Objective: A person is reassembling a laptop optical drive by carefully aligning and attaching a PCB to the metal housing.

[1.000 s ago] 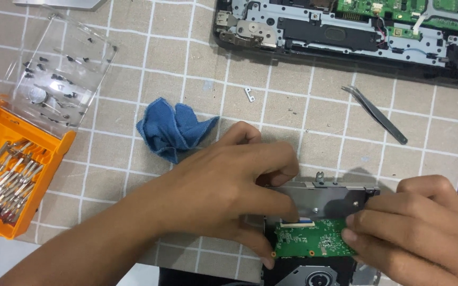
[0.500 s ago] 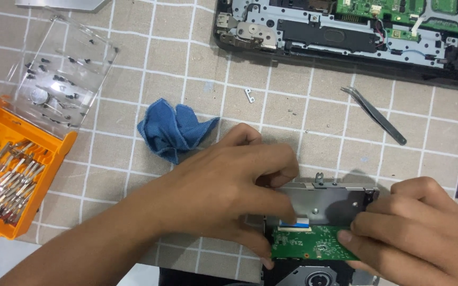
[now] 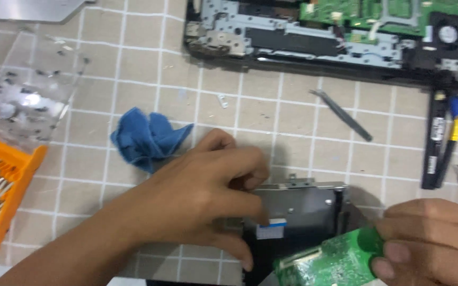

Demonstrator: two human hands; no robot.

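The small green circuit board [image 3: 331,263] is gripped at its right edge by the right hand [image 3: 430,246], thumb and fingers closed on it, and it is held tilted just in front of the flat grey metal drive casing [image 3: 303,204], which serves as the landmark here. The board is judged light, stiff and thin, and fragile on its populated face and connector strip, so its bare edges are the safest place for a hold. A short white-and-blue ribbon cable end [image 3: 271,226] is seen on the casing just left of the board; it is judged soft and easily creased.

The casing is pressed down on its left side by the left hand [image 3: 202,198], whose fingers are curled over its edge; whether anything small is pinched under them cannot be told.

Left of the casing and a little beyond it, a crumpled blue cloth [image 3: 147,139] is lying, and well left of that an orange plastic bit tray [image 3: 1,196] with a clear lid [image 3: 27,95] is set. Beyond the casing, thin grey metal tweezers [image 3: 340,114] are laid, and farthest off an opened black laptop chassis [image 3: 319,39] with exposed green boards is placed. To the right of the casing, a long black bar [image 3: 434,140] and a yellow-handled tool [image 3: 454,132] are seen.

Everything is carried by a table covered with a beige mat ruled in a white grid [image 3: 133,47]. Nothing of the room is shown.
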